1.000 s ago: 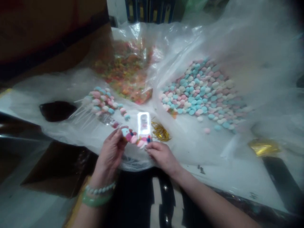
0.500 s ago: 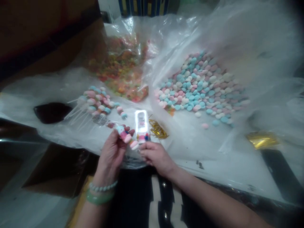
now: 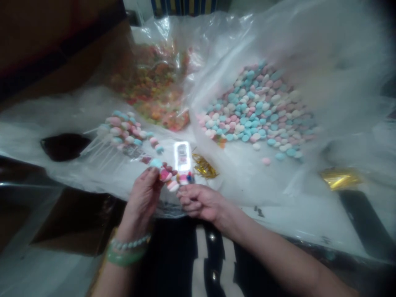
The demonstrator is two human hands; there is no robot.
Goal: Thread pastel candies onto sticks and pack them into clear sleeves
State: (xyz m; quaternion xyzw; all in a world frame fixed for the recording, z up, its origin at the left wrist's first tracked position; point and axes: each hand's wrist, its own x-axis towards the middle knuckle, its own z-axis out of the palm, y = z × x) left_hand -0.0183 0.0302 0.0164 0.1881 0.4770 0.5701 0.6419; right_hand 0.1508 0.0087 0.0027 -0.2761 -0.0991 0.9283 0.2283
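Left hand (image 3: 142, 202) pinches a pastel candy skewer (image 3: 169, 177) lying roughly crosswise, its other end just above the half-curled right hand (image 3: 199, 202); cannot tell if that hand grips it.

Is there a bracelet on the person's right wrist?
No, the right wrist is bare; the beaded bracelet and green bangle are on the left wrist.

The left hand (image 3: 142, 201) pinches a pink-and-blue candy lollipop (image 3: 166, 175), with the right hand (image 3: 201, 202) just beside it. Gold twist ties (image 3: 202, 167) lie just beyond the lollipop, and a heap of pastel candies (image 3: 253, 107) lies farther beyond it on plastic sheeting (image 3: 235, 185).
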